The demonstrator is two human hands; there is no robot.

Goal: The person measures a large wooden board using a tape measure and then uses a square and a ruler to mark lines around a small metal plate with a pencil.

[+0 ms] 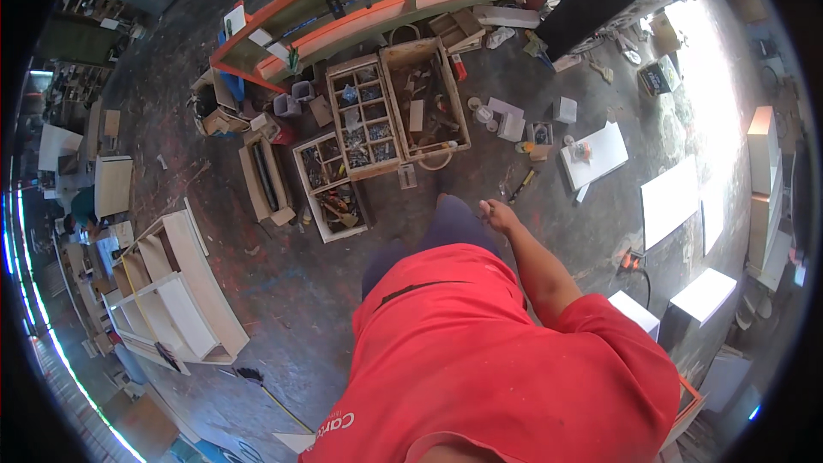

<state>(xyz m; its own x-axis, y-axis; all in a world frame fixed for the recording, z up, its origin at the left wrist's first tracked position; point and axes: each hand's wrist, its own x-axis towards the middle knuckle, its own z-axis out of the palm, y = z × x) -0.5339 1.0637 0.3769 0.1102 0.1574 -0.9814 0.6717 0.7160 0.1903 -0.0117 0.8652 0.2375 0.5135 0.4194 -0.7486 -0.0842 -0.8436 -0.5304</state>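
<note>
I stand on a workshop floor and look down at my own red shirt (480,360) and dark trousers (446,227). My right hand (497,214) hangs out in front of my hip with its fingers curled in, and nothing shows in it. It is above bare floor, a short way from a yellow-handled tool (521,184) lying on the ground. My left hand is hidden behind my body. Ahead of my feet lie wooden compartment boxes (364,116) filled with screws and small hardware, and an open wooden crate (426,99) with tools.
A white shelf cabinet (176,291) lies on the floor at the left. White boards (669,201) and white boxes (703,296) are at the right. A long orange and green shelf unit (377,4) and a black cabinet (591,4) lie beyond the boxes.
</note>
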